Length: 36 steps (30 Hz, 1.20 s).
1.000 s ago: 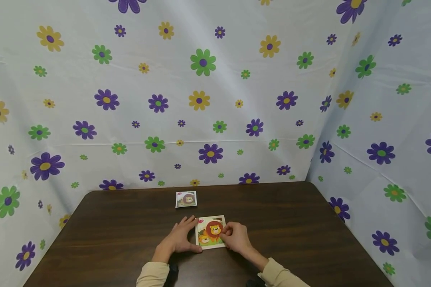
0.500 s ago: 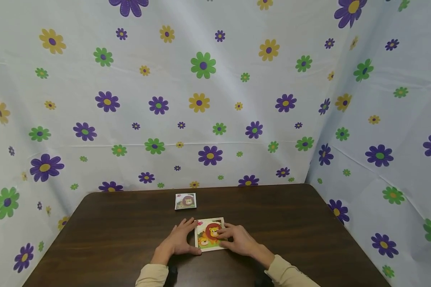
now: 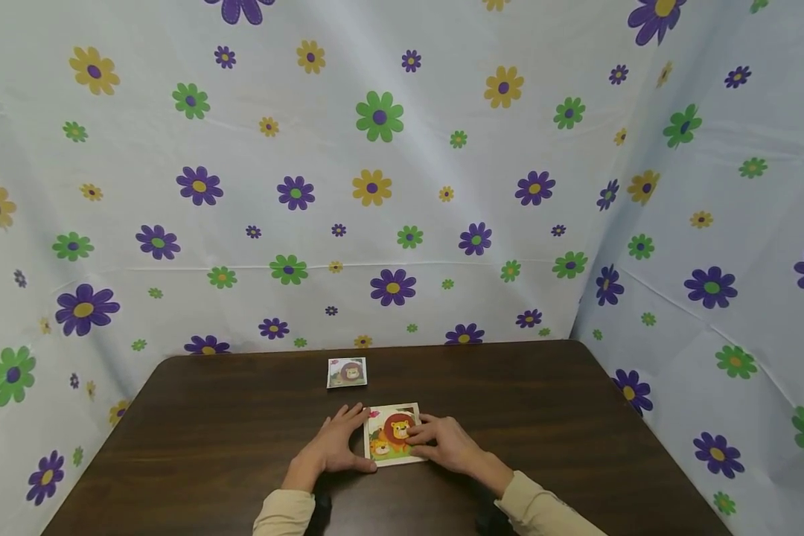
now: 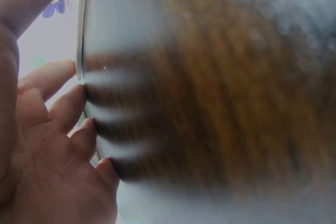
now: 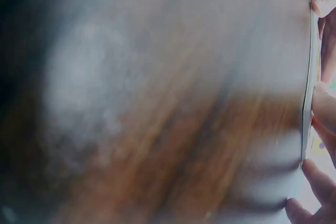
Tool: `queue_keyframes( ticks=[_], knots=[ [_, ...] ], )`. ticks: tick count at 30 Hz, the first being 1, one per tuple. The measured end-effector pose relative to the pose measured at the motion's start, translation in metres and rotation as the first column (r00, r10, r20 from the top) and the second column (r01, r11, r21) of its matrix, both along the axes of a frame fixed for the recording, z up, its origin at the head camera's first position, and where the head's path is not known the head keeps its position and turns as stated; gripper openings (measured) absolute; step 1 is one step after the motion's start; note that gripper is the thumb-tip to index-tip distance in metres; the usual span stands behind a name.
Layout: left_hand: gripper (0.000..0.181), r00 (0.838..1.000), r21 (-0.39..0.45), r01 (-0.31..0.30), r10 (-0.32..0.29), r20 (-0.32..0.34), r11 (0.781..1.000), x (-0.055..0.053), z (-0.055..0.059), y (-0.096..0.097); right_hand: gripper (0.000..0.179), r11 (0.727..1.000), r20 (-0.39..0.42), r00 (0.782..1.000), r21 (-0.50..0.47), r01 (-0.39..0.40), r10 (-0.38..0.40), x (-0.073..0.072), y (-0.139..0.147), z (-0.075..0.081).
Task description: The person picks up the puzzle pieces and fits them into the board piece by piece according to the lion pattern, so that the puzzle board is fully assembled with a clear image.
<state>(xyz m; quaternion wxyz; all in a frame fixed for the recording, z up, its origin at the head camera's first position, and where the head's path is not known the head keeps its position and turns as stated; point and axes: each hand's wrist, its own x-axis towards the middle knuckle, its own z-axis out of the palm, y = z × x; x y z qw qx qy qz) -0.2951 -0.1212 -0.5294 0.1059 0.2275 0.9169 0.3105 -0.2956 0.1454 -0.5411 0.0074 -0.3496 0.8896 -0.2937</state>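
A square lion picture puzzle with a pale frame lies flat on the table. My left hand rests along its left side, fingers extended, index finger near the far corner and thumb by the near one. In the left wrist view, fingertips of this left hand touch the tabletop beside the board's thin edge. From the right, my right hand reaches over the puzzle, its fingertips resting on the lion's right side with fingers mostly extended. The right wrist view has the board edge at its far right; fingertips partly cover the picture.
Behind the puzzle lies a small card bearing a paler print of the same lion picture. The dark wooden table meets a flower-patterned cloth at the back and the right.
My right hand has gone from pinching at the puzzle's right side to laying looser, straighter fingers on the picture. The left hand stays at the left edge.
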Motion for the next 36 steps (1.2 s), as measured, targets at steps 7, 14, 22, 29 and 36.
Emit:
queue_keyframes(
  ticks=[7, 14, 22, 29, 36],
  knots=[
    [0.098, 1.000, -0.002, -0.006, 0.006, -0.002, 1.000, -0.001, 0.002, 0.001, 0.023, 1.000, 0.013, 1.000, -0.014, -0.018, 0.018, -0.001, 0.004, 0.001],
    [0.098, 1.000, -0.021, -0.007, 0.006, -0.007, 1.000, -0.001, 0.004, -0.002, 0.023, 0.998, 0.007, 1.000, -0.056, -0.027, 0.028, -0.001, 0.001, -0.003],
    [0.098, 1.000, -0.031, -0.002, 0.002, 0.000, 1.000, 0.003, 0.001, -0.004, 0.023, 1.000, 0.015, 1.000, -0.017, -0.008, 0.008, 0.004, -0.002, -0.002],
    [0.097, 1.000, -0.045, -0.013, 0.013, -0.016, 0.999, 0.002, 0.003, -0.006, 0.022, 0.999, -0.013, 1.000, -0.032, -0.017, 0.016, 0.005, -0.006, 0.001],
    [0.096, 1.000, -0.041, 0.007, -0.007, 0.004, 0.999, 0.006, -0.002, -0.005, 0.021, 0.999, 0.026, 1.000, -0.049, 0.012, -0.010, 0.008, -0.005, -0.004]
  ],
)
